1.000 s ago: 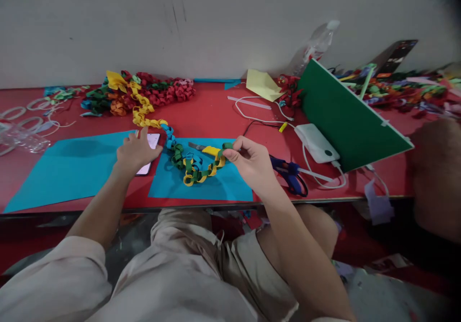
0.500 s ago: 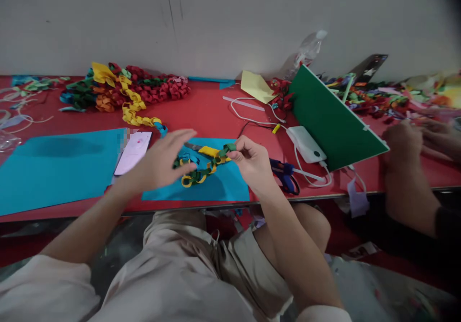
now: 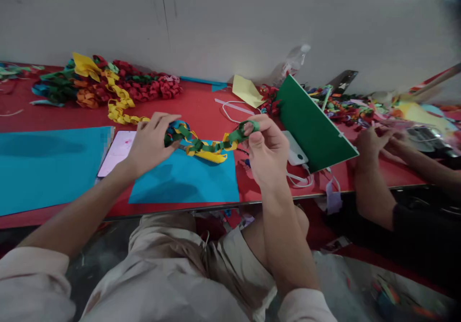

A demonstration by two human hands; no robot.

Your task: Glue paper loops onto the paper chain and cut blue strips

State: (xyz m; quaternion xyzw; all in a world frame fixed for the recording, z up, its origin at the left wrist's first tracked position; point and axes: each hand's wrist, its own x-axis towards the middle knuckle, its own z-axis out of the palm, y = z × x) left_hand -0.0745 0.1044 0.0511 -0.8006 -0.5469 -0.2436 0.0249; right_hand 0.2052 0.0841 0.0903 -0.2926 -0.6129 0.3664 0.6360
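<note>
Over the right-hand blue sheet point(image 3: 173, 182), your paper chain point(image 3: 207, 145) sags between both hands, green and yellow links in the middle, blue and dark green ones at the left end. Your left hand point(image 3: 154, 142) has thumb and fingers closed on the blue and green loops. Your right hand point(image 3: 269, 150) pinches the green end loop, thumb against fingers. You have a yellow cutter point(image 3: 214, 157) on the sheet, partly behind the chain from this view. Just beside your left wrist, a phone point(image 3: 117, 154) lies with its screen lit; left of it, another blue sheet point(image 3: 46, 168). Farther back on the red table point(image 3: 201, 105), yellow links point(image 3: 120, 105) run from a multicolored heap point(image 3: 133, 79) toward your left hand; any join is hidden behind your fingers. To your right, a green board point(image 3: 313, 127) stands tilted, a white power bank point(image 3: 296, 153) partly behind your right hand. Beyond the board, a co-worker's hands point(image 3: 370, 142) are near each other over the table; finger state there, cannot tell.
</note>
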